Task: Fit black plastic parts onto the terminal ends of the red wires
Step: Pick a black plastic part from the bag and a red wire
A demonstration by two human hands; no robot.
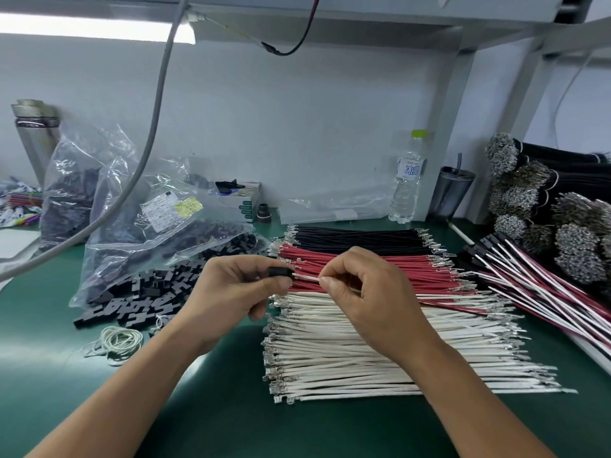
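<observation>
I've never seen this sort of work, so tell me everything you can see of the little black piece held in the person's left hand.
The black plastic part is a small, dark, blocky piece that looks like matte moulded plastic. The left hand pinches it between thumb and fingers, above the red wires, so much of it is hidden. Its open end faces right, toward a white wire that the right hand pinches; the wire's tip meets that end. How far it has entered cannot be told.

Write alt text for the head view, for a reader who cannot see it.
The left hand holds a black part while the right hand pinches a white wire at its opening, above rows of black wires, red wires and white wires on a green mat.
</observation>
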